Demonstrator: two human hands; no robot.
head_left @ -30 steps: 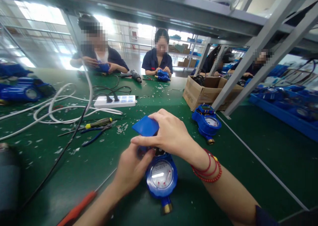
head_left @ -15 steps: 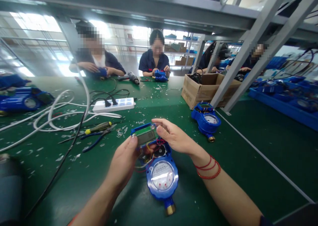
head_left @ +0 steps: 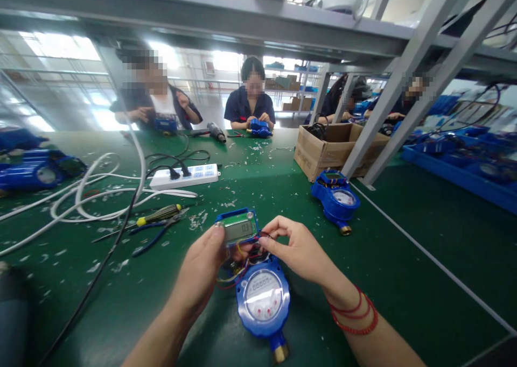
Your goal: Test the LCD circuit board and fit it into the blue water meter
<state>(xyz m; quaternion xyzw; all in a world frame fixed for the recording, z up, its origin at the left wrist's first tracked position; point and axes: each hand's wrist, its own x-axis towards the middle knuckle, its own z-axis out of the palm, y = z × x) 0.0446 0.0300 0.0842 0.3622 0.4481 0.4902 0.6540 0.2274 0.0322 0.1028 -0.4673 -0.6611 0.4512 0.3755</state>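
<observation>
Had a green table (head_left: 375, 286) beneath the blue water meter (head_left: 263, 297), with a cardboard box (head_left: 319, 160) beyond that meter to the right. Judged the meter heavy and stiff, best held round the body. Held an LCD module (head_left: 239, 230) by the left edge in the left grip (head_left: 205, 260), at the meter's far end. Judged it light and fragile, best taken by the edges. Pinched thin, soft, probably easily torn wires (head_left: 256, 240) in the right grip (head_left: 305, 251), beyond the meter's right shoulder.
</observation>
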